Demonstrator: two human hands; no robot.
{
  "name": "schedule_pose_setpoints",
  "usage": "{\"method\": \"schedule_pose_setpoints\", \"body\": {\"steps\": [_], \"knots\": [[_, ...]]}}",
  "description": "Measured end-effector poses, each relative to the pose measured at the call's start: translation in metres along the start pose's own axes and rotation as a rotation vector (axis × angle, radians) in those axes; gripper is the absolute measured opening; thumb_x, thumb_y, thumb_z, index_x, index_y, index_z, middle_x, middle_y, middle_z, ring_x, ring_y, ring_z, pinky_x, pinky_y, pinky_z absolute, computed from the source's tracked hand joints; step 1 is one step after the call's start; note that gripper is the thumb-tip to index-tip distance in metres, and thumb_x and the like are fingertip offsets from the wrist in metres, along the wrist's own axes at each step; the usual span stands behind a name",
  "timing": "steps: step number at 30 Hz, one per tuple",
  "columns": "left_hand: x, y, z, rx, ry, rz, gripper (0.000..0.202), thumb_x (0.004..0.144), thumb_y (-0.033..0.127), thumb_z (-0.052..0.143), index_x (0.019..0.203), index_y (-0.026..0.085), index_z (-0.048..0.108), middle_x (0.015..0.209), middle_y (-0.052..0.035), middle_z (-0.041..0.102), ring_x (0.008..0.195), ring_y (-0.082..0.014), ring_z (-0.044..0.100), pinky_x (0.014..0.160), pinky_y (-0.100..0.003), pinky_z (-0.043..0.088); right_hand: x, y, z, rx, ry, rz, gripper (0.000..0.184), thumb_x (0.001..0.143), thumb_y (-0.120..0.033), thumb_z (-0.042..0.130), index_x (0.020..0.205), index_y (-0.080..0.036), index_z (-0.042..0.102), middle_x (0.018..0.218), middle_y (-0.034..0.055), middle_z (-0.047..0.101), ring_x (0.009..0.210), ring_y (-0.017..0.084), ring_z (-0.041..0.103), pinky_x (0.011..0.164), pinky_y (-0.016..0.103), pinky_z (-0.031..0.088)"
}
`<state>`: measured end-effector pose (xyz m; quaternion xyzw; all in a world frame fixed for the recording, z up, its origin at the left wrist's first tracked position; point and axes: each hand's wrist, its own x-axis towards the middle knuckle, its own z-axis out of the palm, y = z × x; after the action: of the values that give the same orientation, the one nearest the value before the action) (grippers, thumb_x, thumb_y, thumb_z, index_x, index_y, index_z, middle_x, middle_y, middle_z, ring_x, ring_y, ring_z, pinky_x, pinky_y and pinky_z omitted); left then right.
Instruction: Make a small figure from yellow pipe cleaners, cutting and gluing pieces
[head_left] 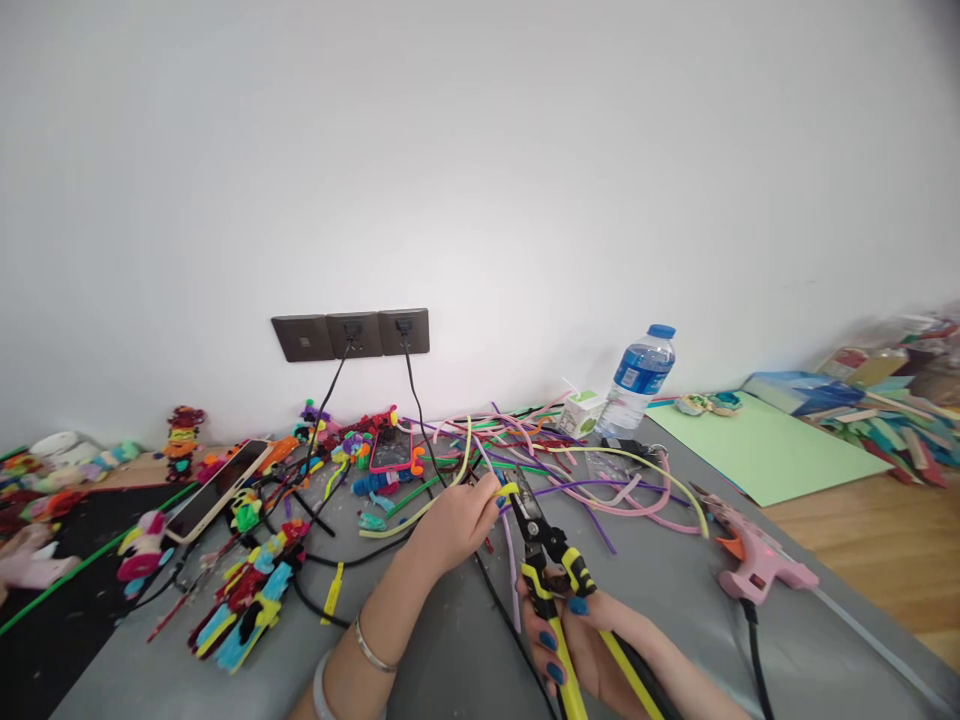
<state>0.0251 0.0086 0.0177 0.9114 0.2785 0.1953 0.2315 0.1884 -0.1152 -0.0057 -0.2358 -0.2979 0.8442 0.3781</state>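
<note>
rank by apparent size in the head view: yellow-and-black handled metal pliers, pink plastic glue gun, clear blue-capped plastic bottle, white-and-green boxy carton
1. Yellow-and-black handled metal pliers
2. Pink plastic glue gun and clear blue-capped plastic bottle: too alike to rank
3. White-and-green boxy carton

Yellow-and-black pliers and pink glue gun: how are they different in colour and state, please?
Colour: the pliers are yellow and black; the glue gun is mostly pink. State: the pliers are held in the right grip; the glue gun lies on the grey table. Both are hand tools.
</note>
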Motion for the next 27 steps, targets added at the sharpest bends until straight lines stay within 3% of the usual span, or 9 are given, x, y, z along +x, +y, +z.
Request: {"method": "schedule_pose_setpoints", "body": {"steps": [14, 20, 27], "knots": [[-0.001, 0.0, 0.005, -0.003, 0.144, 0.078, 0.014, 0.093, 0.021, 0.033, 0.082, 0.022, 0.04, 0.059, 0.004, 0.034, 0.054, -0.0157, 0.041, 0.055, -0.026, 0.023, -0.012, -0.016, 0.025, 0.06, -0.017, 0.023, 0.055, 0.067, -0.056, 0.073, 0.105, -0.02, 0.056, 0.078, 0.0012, 0.055, 0.075, 0.022, 0.062, 0.081, 0.043, 0.049], [-0.002, -0.004, 0.007, 0.035, 0.269, 0.194, 0.012, 0.091, 0.017, 0.034, 0.082, 0.022, 0.04, 0.06, 0.0036, 0.037, 0.056, -0.0157, 0.041, 0.055, -0.025, 0.026, -0.015, -0.011, 0.018, -0.007, -0.039, -0.021, 0.054, 0.072, -0.057, 0.07, 0.108, -0.018, 0.055, 0.074, -0.0012, 0.05, 0.069, 0.018, 0.059, 0.076, 0.039, 0.049], [-0.002, -0.003, 0.008, 0.079, 0.333, 0.272, 0.015, 0.091, 0.015, 0.034, 0.078, 0.022, 0.038, 0.06, 0.0034, 0.039, 0.057, -0.0152, 0.042, 0.056, -0.024, 0.028, -0.014, -0.001, 0.008, -0.047, -0.003, -0.021, 0.046, 0.074, -0.05, 0.074, 0.102, -0.02, 0.054, 0.071, -0.0022, 0.052, 0.058, 0.014, 0.055, 0.063, 0.032, 0.049]]}}
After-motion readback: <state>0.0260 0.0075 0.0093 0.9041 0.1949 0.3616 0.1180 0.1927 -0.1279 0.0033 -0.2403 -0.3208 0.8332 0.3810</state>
